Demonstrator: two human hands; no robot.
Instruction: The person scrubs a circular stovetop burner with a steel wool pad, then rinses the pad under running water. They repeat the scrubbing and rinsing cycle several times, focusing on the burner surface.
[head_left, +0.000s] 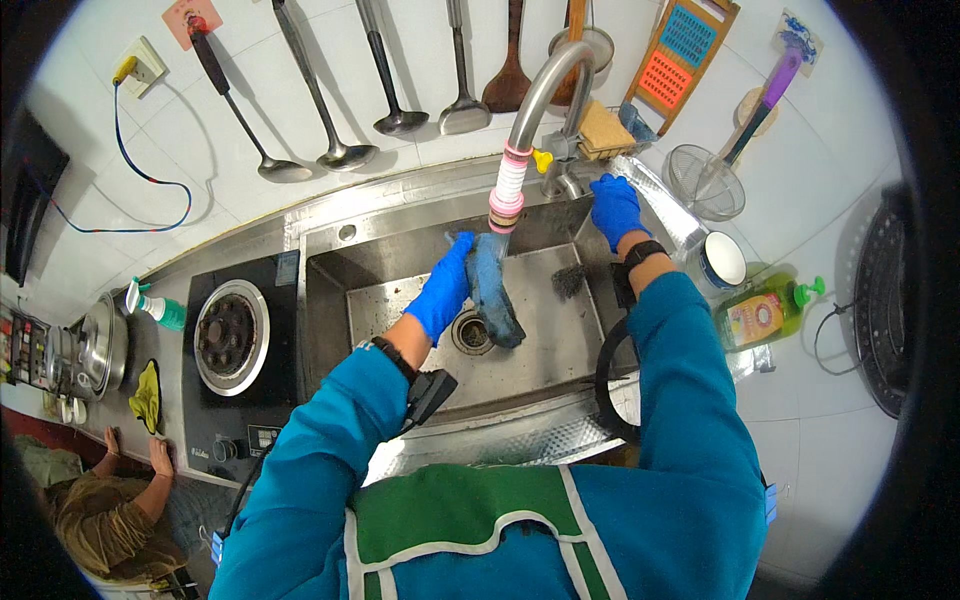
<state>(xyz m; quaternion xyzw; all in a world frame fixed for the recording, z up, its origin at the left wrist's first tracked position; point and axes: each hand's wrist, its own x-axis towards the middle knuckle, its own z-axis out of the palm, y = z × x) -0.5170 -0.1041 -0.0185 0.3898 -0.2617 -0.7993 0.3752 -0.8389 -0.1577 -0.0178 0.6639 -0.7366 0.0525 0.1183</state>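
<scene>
My left hand (441, 289), in a blue rubber glove, grips a wet blue cloth (491, 289) by its upper end. The cloth hangs over the steel sink basin (397, 375), partly above the drain (474, 332). Directly over it is the pink and white nozzle (508, 187) of the curved steel faucet (538, 94), and a thin stream of water seems to fall onto the cloth. My gloved right hand (619, 210) is at the back right corner of the sink, its fingers curled. Whether it holds anything is hidden. A dark scouring pad (568, 281) lies on the basin floor.
Left of the sink sits an induction cooktop (240, 420), with a spray bottle (155, 306) and a yellow cloth (146, 397) beyond it. A cup (722, 260) and a green soap bottle (761, 309) stand at right. Ladles (401, 122) hang behind. Another person's hands (160, 456) rest at the counter edge.
</scene>
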